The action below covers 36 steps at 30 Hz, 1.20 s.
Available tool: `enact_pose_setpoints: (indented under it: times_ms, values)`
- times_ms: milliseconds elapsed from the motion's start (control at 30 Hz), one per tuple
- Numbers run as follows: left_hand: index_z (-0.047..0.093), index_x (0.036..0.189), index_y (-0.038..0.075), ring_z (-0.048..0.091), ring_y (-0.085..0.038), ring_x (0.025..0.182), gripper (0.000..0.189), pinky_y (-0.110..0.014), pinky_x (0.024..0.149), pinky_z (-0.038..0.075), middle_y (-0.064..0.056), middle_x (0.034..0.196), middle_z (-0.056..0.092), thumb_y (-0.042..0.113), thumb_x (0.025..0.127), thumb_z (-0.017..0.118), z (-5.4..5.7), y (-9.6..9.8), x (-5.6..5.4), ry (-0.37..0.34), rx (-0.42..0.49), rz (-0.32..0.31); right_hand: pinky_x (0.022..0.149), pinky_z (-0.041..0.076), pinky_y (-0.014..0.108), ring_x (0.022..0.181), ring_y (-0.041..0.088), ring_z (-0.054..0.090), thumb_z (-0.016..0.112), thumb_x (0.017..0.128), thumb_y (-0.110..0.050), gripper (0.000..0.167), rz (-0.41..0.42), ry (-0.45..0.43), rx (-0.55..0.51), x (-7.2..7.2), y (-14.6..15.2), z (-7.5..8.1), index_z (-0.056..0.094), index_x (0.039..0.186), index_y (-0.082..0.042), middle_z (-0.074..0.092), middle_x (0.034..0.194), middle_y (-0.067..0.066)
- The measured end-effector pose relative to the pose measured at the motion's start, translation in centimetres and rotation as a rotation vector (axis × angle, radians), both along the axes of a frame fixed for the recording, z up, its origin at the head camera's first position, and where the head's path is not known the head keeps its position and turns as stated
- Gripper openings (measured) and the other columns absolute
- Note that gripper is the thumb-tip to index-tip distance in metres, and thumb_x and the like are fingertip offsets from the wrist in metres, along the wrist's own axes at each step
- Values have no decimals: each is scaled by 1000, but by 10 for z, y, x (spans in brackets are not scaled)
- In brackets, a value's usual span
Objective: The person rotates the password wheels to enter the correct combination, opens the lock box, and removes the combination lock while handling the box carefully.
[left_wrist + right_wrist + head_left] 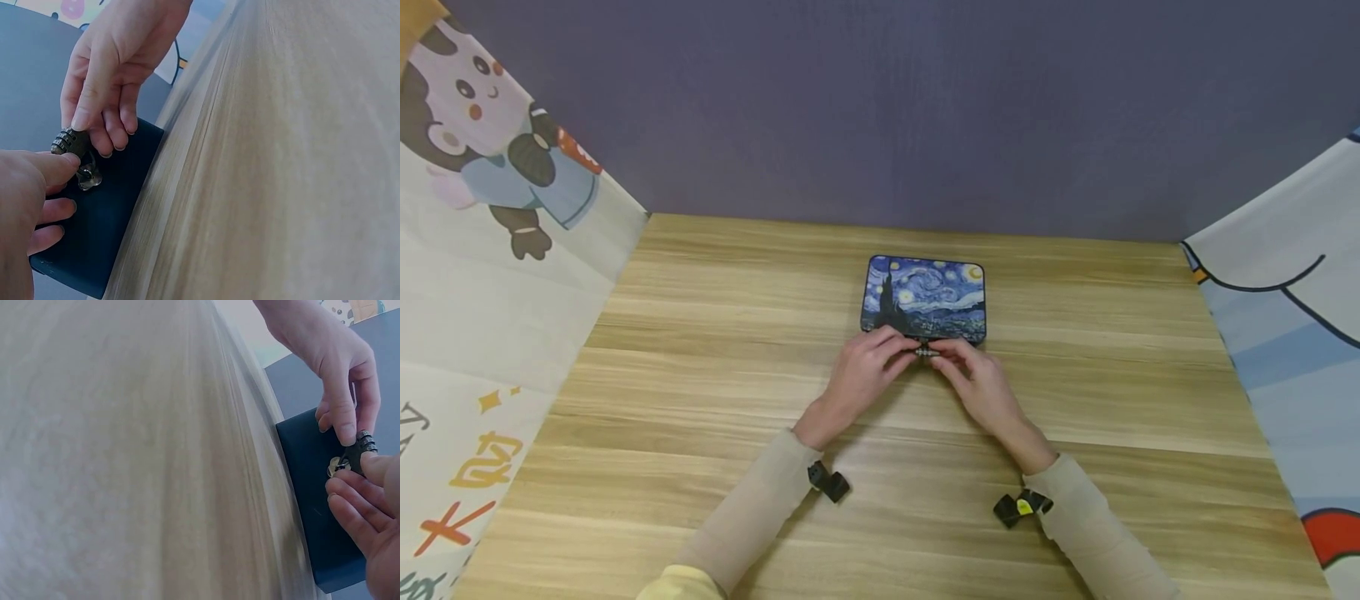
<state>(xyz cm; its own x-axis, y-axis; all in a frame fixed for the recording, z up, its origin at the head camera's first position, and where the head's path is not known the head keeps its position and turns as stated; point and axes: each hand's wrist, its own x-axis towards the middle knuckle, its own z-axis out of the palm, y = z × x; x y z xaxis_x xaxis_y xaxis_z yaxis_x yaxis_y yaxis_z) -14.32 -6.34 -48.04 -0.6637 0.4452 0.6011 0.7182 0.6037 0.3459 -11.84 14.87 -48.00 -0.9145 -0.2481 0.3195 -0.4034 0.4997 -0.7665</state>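
Delicate Work, Up Close

The left hand (862,368) and right hand (990,393) pinch opposite ends of a combination padlock (69,142) at the starry box's (928,296) front clasp (89,180). Code-setting, I'd judge; next calls for steady fingertips, small turns.

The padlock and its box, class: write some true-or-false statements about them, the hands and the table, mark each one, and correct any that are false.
1. The left hand and right hand both hold the padlock. True.
2. The box has blue and yellow colours on its top. True.
3. The box stands open. False: it is closed.
4. The padlock is on the side of the box farthest from the person. False: it is on the near side.
5. The table shows wood grain. True.
6. Both hands wear gloves. False: both are bare.
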Motion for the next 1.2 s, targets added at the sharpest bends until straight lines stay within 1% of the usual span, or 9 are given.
enact_pose_setpoints:
  times_ms: [200, 433, 633, 733, 833, 900, 933, 1033, 1200]
  values:
    - [79, 99, 9, 69, -13, 79, 17, -25, 72, 58, 0, 94, 73, 13, 84, 87, 0, 0, 0, 15, -14, 5, 81, 62, 40, 90, 23, 73, 73, 95, -5, 22, -4, 17, 18, 0, -1, 0, 72, 116, -5, 77, 101, 10]
    - [80, 99, 10, 69, -12, 79, 15, -25, 72, 59, 0, 94, 74, 14, 86, 86, 0, 0, 1, 7, -26, 16, 75, 63, 36, 85, 24, 73, 76, 92, -2, 24, 1, 101, 35, 0, -2, -1, 71, 116, -2, 76, 98, 12]
    - [80, 100, 11, 70, -14, 81, 15, -27, 73, 58, 1, 95, 74, 14, 86, 85, 0, 0, 1, -7, -15, 29, 69, 61, 32, 81, 20, 71, 79, 90, -5, 25, -15, 169, 71, 0, -2, 1, 71, 114, -2, 75, 94, 10]
    - [80, 100, 11, 70, -14, 81, 15, -28, 74, 58, 1, 96, 75, 15, 86, 85, -1, 0, 1, -13, -11, 31, 62, 58, 30, 74, 16, 66, 81, 89, -7, 27, -29, 239, 127, 1, -3, 2, 72, 113, -3, 72, 87, 7]
    - [80, 100, 11, 70, -14, 81, 14, -28, 74, 58, 1, 96, 75, 15, 87, 84, -1, 0, 1, -17, -9, 29, 56, 50, 28, 67, 12, 56, 84, 87, -10, 28, -42, 306, 179, 1, -4, 3, 73, 112, -4, 65, 79, 3]
    - [80, 100, 11, 70, -14, 81, 13, -28, 74, 58, 1, 96, 75, 16, 88, 83, -1, 0, 1, -17, -8, 27, 53, 46, 27, 64, 10, 50, 85, 86, -11, 28, -42, 332, 192, 1, -5, 3, 73, 111, -5, 60, 76, 1]
    - [80, 100, 11, 70, -14, 81, 13, -28, 74, 58, 1, 96, 75, 16, 88, 83, -1, 0, 1, -17, -8, 26, 55, 47, 27, 63, 9, 49, 85, 86, -11, 28, -40, 340, 194, 1, -5, 3, 73, 111, -6, 58, 75, 0]
    - [80, 101, 11, 70, -14, 82, 13, -28, 74, 58, 1, 96, 74, 17, 90, 82, 0, 0, 1, -17, -12, 24, 54, 45, 27, 62, 8, 47, 86, 85, -10, 29, -27, 351, 186, 0, -6, 3, 73, 110, -7, 56, 74, -1]
    - [80, 101, 11, 70, -14, 82, 12, -27, 74, 58, 1, 96, 74, 17, 90, 81, 0, -1, 1, -17, -18, 26, 52, 41, 24, 63, 8, 48, 86, 85, -10, 29, -8, 340, 179, -1, -8, 4, 73, 110, -7, 56, 76, -1]
